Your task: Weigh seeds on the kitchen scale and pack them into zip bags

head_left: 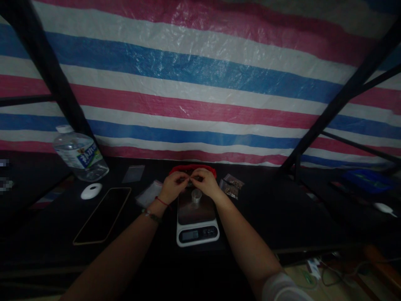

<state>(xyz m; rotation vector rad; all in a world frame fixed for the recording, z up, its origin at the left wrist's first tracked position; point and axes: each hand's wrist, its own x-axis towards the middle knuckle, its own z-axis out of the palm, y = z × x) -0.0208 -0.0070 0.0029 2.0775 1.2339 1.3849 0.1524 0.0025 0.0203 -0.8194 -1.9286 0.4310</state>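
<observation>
I watch the left hand [173, 185] and right hand [205, 182] close together over the far end of the digital scale [197, 215]
I judge the step to be fine fingertip handling, and the next move to call for steady fingers kept clear of the small cup [196, 196], round, clear and upright on the scale's plate. Both hands curl into a pinch by the red container [212, 169] behind the scale; I cannot tell what they hold
</observation>
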